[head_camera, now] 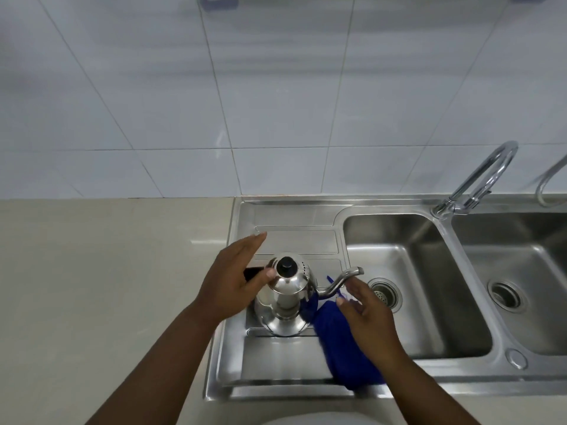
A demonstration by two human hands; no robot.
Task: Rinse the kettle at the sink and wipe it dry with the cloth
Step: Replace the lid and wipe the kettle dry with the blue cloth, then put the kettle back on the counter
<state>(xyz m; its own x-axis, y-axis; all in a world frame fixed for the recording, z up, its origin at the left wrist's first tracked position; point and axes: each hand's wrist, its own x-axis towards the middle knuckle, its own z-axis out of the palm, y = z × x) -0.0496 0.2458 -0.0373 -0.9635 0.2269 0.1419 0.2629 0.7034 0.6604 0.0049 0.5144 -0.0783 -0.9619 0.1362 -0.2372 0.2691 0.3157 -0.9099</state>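
A shiny steel kettle [285, 314] with a black lid knob [287, 266] stands upright on the sink's drainboard [294, 240], its thin spout [343, 279] pointing right towards the basin. My left hand [230, 283] rests against the kettle's left side over the black handle, thumb on the lid's edge, fingers stretched out flat. A blue cloth [340, 348] lies crumpled on the drainboard just right of the kettle. My right hand [365, 311] hovers over the cloth below the spout, fingers apart, thumb touching the cloth.
The left basin [414, 271] and the right basin [521, 271] lie to the right, each with a drain strainer. A curved chrome tap [481, 179] stands behind them beside a hose [549, 182]. Beige countertop [107, 271] extends left; a tiled wall is behind.
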